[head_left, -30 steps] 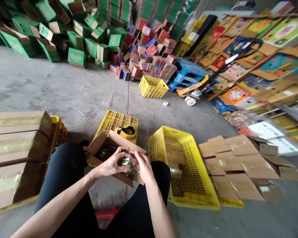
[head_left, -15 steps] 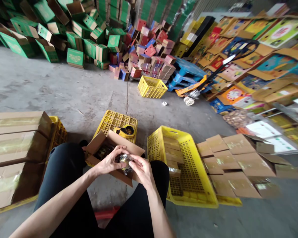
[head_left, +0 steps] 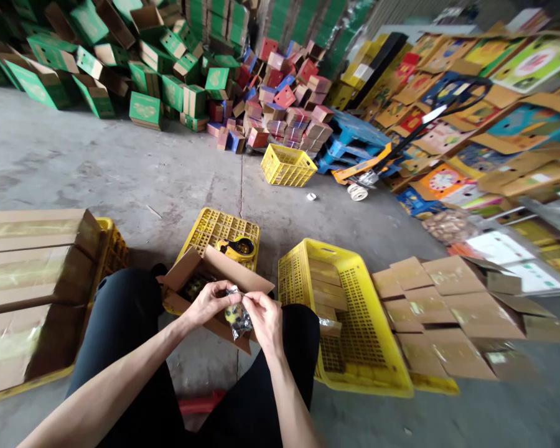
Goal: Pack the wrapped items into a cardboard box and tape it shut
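Left hand (head_left: 211, 303): thumb and fingertips pinched nearly together, and they've got the packet's top edge!
Right hand (head_left: 265, 316): pinched too, nipping that same edge just beside the left.
Clear packet (head_left: 238, 317): hanging right below the two grips, glossy, something yellow and dark inside.
Cardboard box (head_left: 236, 272): beneath and beyond the grip, flaps spread, dark contents showing left of the packet.
Tape dispenser (head_left: 237, 248): beyond the grip, up on a yellow crate (head_left: 210, 219).
Yellow basket (head_left: 366, 323): right of the grip, small cartons (head_left: 325, 292) stacked inside.
Taped boxes (head_left: 28, 267): well off left of the grip.
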### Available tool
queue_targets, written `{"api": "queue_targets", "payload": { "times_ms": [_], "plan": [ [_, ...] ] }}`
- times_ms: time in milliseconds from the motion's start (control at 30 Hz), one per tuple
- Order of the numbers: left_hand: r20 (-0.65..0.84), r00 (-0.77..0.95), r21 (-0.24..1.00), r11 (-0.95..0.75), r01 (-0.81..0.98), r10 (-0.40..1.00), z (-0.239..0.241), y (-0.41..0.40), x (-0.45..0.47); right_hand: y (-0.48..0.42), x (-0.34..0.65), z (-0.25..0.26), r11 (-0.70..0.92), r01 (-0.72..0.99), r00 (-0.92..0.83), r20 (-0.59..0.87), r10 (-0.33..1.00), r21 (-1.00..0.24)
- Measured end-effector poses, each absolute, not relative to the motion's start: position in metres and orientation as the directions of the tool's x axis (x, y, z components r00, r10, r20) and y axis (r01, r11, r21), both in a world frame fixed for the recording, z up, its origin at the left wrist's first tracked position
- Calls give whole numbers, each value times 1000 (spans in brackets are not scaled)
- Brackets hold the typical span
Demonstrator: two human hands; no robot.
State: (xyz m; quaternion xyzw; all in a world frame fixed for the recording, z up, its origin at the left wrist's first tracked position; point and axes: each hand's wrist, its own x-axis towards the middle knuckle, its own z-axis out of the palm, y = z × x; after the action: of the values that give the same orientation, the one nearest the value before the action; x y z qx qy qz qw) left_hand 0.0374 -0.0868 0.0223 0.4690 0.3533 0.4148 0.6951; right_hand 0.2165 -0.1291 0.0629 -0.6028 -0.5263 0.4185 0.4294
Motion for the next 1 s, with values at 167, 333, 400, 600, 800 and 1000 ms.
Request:
{"api": "queue_targets", "payload": {
  "times_ms": [167,333,400,600,800,1000],
  "plan": [
    [-85,315,952,171,-255,945,26,-84,35,-120,217,56,-132,197,24,-129,991,-971],
    [-73,253,969,129,-211,965,22,-80,38,-106,220,41,-111,231,1,-114,993,-967],
    [-73,218,980,111,-166,973,19,-78,40,-101,221,37,-87,254,-5,-91,996,-963],
    [-9,103,999,12,-32,995,10,-74,46,-96,219,31,-89,254,-51,-105,993,-963],
    [-119,134,988,131,-87,984,6,-67,47,-96,220,28,-68,334,-24,-80,996,-940],
    [-314,340,909,384,-162,887,1,-62,43,-93,228,27,-114,292,31,-110,993,-950]
  ]
}}
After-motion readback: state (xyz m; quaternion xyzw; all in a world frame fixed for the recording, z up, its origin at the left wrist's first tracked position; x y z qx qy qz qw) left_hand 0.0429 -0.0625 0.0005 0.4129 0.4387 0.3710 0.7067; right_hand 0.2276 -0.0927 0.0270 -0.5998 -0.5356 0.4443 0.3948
